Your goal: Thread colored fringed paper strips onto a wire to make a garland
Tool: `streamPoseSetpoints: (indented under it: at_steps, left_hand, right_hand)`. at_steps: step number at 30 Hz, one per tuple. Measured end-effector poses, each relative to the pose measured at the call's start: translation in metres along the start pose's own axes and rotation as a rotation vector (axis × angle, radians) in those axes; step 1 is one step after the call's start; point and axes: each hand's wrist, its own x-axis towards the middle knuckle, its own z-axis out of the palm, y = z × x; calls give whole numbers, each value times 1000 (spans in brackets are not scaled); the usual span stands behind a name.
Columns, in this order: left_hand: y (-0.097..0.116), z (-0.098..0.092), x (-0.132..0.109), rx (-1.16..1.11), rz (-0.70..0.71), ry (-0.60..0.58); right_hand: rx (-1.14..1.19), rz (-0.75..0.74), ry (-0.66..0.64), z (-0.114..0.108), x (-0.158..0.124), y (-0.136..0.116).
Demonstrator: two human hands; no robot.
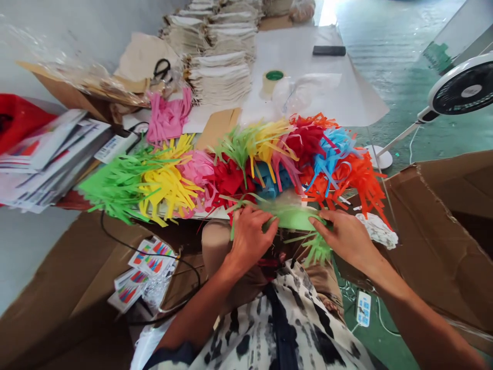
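The bench [304, 49] carries stacks of cream cloth [223, 77] at the back and a row of many-coloured fringed paper bundles [173, 180] along its near edge, side by side, seemingly to keep them within reach. Just before that row lies a green fringed strip [295, 217]. The left hand [250, 239] and right hand [346, 237] pinch its opposite ends, probably to hold it flat.

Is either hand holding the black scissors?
No, the black scissors lie far back on the table, while the left hand and right hand both grip green fringed paper.
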Motion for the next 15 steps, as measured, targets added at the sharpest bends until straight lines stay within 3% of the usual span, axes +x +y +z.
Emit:
streamPoseSetpoints:
  at_steps: [8, 15]
  left_hand:
    - [3, 4, 13, 180, 44, -24]
    - [6, 1, 19, 279, 44, -97]
  right_hand:
    - [-247, 38, 32, 0, 4, -12]
    - [-249, 118, -69, -9, 11, -16]
